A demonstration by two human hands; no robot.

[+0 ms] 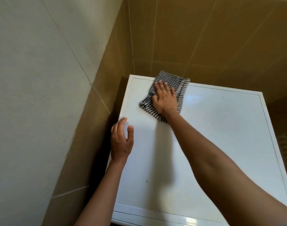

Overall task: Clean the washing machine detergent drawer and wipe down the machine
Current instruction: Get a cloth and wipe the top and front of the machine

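One checked cloth [169,79] is lying flat on the washing machine lid [212,144], directly under the right hand [164,99] fingers [159,86], near the lid's back-left corner. Those fingers are lying straight and slightly fanned, pressing the cloth down rather than pinching it; a flat palm load is probably giving even wipe contact. The cloth is sticking out ahead of the fingertips to the lid's back edge and trailing behind the wrist. Left hand [121,141] is resting at the lid's left edge, fingers [121,122] loosely curved and close together, thumb apart on top, holding nothing. It looks like it's bracing the body for the reach. Detergent drawer isn't showing in this view. My read: wipe-down step is running, lid being done now. Room: just past the right fingertips the tan tiled wall [204,38] is closing things off, so no travel that way. It's also wrapping round beyond the left fingers, with a dark gap between. Bare lid is stretching wide to the right of the right fingers and back behind the wrist to the front edge. A small dark speck [147,181] is sitting well behind both sets of fingers, probably needing a pass.
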